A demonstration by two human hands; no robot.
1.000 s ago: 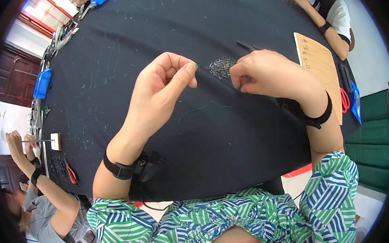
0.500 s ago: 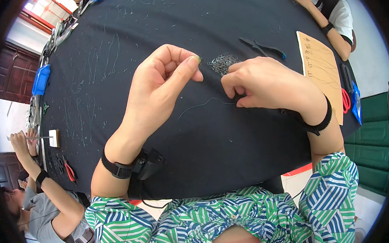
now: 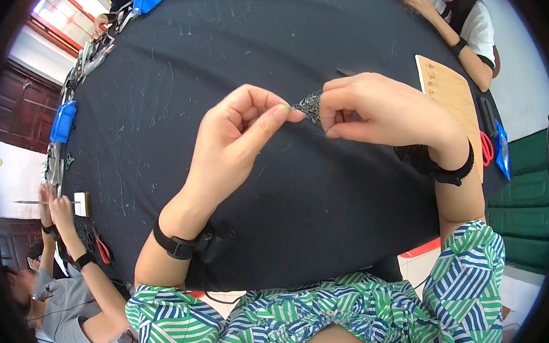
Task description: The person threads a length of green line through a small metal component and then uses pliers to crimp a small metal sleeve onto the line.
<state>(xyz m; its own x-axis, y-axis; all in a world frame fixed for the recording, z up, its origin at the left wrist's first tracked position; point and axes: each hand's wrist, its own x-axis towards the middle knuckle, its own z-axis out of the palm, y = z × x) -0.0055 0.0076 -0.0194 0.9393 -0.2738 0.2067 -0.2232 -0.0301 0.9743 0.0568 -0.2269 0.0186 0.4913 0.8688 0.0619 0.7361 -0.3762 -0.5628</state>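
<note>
- Left hand (image 3: 229, 136): thumb and index fingertips pressed together, pinching a tiny greenish piece (image 3: 292, 108); the piece is too small to identify. Remaining fingers curl toward the palm.
- Right hand (image 3: 376, 107): fingers bent, thumb tip close to the index fingertip. Whether anything is pinched between them cannot be told.
- Metal pieces (image 3: 310, 103): a loose, tangled heap of fine, grey, looped wire parts, located between the two hands and partly covered by the right hand.
- Thread (image 3: 271, 162): thin, flexible, faintly visible; it lies in a shallow curve below the left fingertips and rises toward the right hand. Contact with the right hand cannot be confirmed.
- Desk (image 3: 326, 218): covered with matte black cloth, softly creased, with fine pale strands (image 3: 122, 173) scattered at the left.
- Cardboard sheet (image 3: 454, 103): flat, tan, pale-edged, located beyond the right wrist, with thin dark lines across its face.
- Scissors (image 3: 487, 148): smooth red loop handles, located at the right edge of the cardboard sheet, near a glossy blue packet (image 3: 502, 147).
- Wrist straps: black, band-shaped, one on the left wrist (image 3: 178, 246), one on the right (image 3: 458, 174).
- Sleeves (image 3: 177, 319): woven fabric, striped green, blue and white.
</note>
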